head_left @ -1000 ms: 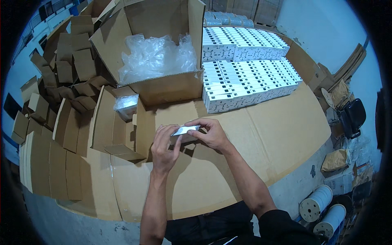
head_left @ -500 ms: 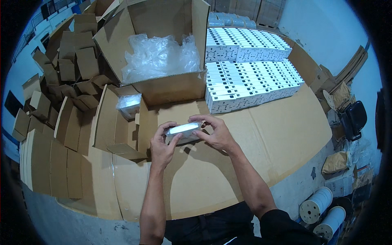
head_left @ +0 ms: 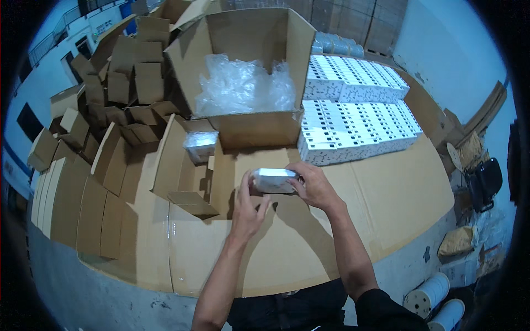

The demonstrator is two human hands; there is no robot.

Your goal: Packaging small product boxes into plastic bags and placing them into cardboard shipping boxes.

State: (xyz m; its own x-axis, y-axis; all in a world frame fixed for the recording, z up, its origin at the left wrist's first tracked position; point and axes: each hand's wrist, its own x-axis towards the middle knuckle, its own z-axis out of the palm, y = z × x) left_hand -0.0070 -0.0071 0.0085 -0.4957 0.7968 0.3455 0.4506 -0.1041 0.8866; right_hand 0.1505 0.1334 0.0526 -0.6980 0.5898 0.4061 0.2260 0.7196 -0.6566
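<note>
Over the cardboard-covered table I hold a white, flat-topped package in clear plastic wrap [head_left: 273,181]. My right hand [head_left: 318,189] is closed on its right end, with thumb and fingers around the corner. Beside its left end is my left hand [head_left: 248,214], fingers stretched up and thumb apart; whether a fingertip touches the wrap I cannot tell. To the left stands an open brown carton [head_left: 168,160]. A similar plastic-wrapped package [head_left: 201,144] lies at the far end inside it.
Beyond my hands stands a large open carton [head_left: 254,129] holding crumpled clear plastic bags [head_left: 243,85]. Rows of white printed boxes [head_left: 359,127] are stacked at the far right. More empty cartons [head_left: 118,204] crowd the left. Wire spools [head_left: 428,295] sit on the floor at lower right.
The left fingers have loosened from the package and spread, while the right hand keeps its grip. The package has turned slightly. The whole view has shifted, so the scene sits further right.
</note>
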